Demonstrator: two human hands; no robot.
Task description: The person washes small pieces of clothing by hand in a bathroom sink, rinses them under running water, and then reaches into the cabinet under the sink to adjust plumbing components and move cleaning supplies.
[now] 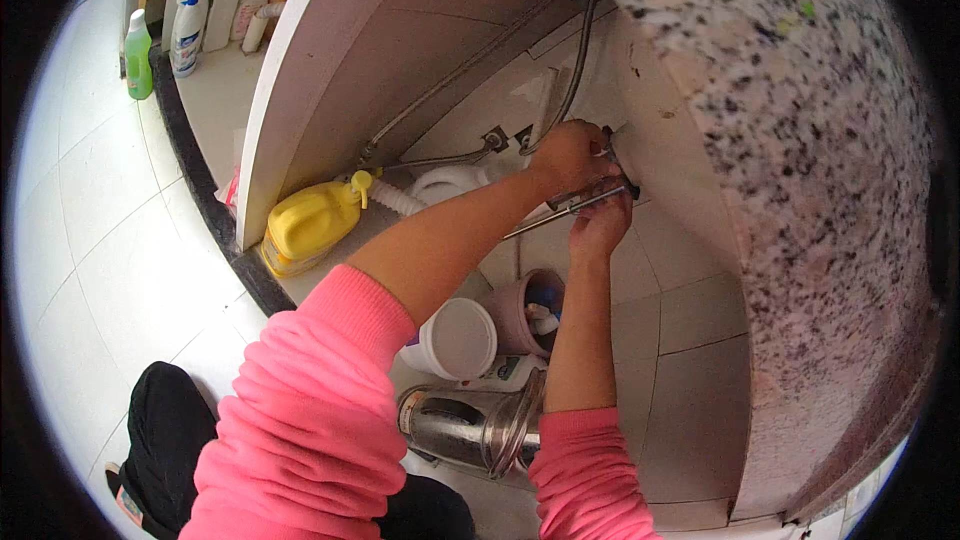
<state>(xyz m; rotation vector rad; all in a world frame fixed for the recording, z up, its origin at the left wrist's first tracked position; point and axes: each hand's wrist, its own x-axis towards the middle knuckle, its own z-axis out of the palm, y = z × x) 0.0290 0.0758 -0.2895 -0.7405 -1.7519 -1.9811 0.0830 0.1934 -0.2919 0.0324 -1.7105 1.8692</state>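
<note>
Deep under a granite countertop (795, 187), both my hands meet near the back wall. My left hand (571, 156) has its fingers closed around a small dark fitting (630, 187), mostly hidden by the fingers. Just below it, my right hand (604, 221) grips the same area from beneath. A thin metal rod (544, 223) slants across the right hand's fingers, its upper end at the fitting; how they join is hidden. A flexible hose (581, 64) hangs down behind my left hand. Angle valves (495, 139) sit on the tiled wall close by.
A yellow jug (311, 223) stands by the cabinet panel (277, 90). Below my arms are a white tub (459, 339), a bin with litter (517, 311) and a shiny metal canister (457, 424) lying sideways. Cleaning bottles (190, 30) stand in the left compartment, behind a dark sill (180, 127).
</note>
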